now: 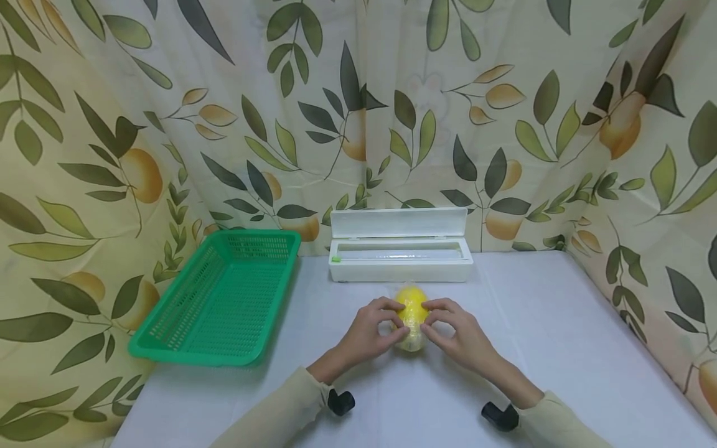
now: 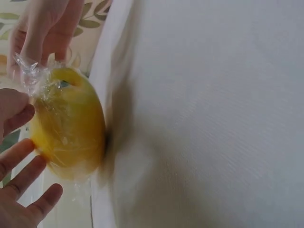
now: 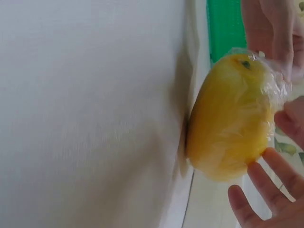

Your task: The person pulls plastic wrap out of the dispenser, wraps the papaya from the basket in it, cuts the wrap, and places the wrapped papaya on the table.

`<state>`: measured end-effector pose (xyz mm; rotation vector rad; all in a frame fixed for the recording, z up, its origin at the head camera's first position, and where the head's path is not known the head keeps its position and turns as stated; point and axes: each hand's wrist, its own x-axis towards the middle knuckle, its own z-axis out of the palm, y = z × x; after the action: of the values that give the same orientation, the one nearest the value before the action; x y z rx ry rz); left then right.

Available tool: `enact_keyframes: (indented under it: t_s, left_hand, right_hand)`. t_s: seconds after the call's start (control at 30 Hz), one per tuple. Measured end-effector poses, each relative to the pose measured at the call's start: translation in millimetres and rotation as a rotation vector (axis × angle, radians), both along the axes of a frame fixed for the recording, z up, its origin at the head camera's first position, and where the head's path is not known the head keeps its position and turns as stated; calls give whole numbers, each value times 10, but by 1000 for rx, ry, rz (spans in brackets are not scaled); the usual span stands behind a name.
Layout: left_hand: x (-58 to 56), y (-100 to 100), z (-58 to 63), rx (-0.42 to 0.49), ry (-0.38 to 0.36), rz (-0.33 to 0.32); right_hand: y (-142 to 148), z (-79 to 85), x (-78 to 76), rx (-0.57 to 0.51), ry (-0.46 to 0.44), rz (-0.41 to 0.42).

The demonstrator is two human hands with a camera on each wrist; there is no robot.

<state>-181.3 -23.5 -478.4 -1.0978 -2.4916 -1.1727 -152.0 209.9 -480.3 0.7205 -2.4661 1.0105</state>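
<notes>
A yellow fruit (image 1: 413, 305), shaped like a mango, lies on the white-covered table in clear plastic wrap (image 3: 273, 85). The wrap bunches on its upper side. On the fruit's left, my left hand (image 1: 372, 326) bends thumb and index finger onto the wrap. My right hand (image 1: 462, 333) does likewise from the right. The other fingers spread apart, some tips close to or touching the fruit, as in the left wrist view (image 2: 23, 190) and the right wrist view. Whether film is caught between thumb and finger is partly hidden.
Behind the fruit stands a white wrap dispenser box (image 1: 400, 271), its lid (image 1: 399, 223) raised and a roll inside. A green perforated basket (image 1: 260, 358) sits at the left. Leaf-patterned curtains (image 1: 364, 124) enclose the back and sides of the table (image 1: 560, 348).
</notes>
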Motion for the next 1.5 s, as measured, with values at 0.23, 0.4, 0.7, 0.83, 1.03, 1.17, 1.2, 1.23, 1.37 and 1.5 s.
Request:
enact_keyframes:
  t_s: [0.23,0.4,0.7,0.83,1.03,1.17,1.2,1.23,1.37,1.5]
  left_hand:
    - [-59,57,-47,79,-19,23]
    - [-77,80,-67,95,-20,22]
    - [-44,66,-36,37,-33,20]
    - [-48,87,-47,25,-13,38]
    - [-85,126,-97,77,2,65]
    - [-110,131,-121,103,-24,64]
    - [-116,131,-125,108,-27,64]
    - [-121,128,-124,111,-31,64]
    - [-142,101,-124,98,-36,53]
    - [-171,47,-130,87,-73,22]
  right_hand:
    - [-63,-17,-53,19,6,-67]
    - [-70,-45,-59,16,37,-66]
    - [-20,-89,-56,19,69,-12]
    - [-6,-83,-78,15,67,-7]
    - [-17,-116,-109,0,48,-13]
    - [-10,-151,-119,-19,10,-2]
    - [-7,-157,-121,-26,-2,4]
    - [-7,-160,-127,-32,-12,12]
    - [-5,-163,-159,-56,-35,36]
    - [-5,-160,-198,-59,-28,40]
